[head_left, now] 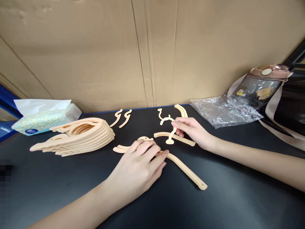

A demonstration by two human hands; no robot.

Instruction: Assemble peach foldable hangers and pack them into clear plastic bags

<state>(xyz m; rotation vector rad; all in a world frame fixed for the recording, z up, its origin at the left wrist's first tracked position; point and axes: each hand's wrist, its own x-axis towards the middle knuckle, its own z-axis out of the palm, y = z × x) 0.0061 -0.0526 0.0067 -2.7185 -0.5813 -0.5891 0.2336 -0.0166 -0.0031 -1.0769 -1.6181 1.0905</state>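
Note:
Pinched between the thumb and fingers of my right hand [188,127] is a curved cream plastic hanger hook [172,135], its flat round foot pointing down. My left hand [140,162] lies palm down with bent fingers on a long cream hanger arm [186,170], which slants toward the lower right. Those fingers partly cover other hanger pieces [120,149], so how they join is hidden. Just behind, below the hook, lies a loose pair of hanger arms [159,135]. Another hook [160,114] rests farther back.
A stack of folded hangers [95,140] sits at left before a tissue pack [35,119]. Two small S-shaped pieces [125,118] and some curved arms [181,111] lie at the back. Crumpled clear plastic [221,111] and a strapped bottle [259,86] are at right. Cardboard [107,57] stands behind.

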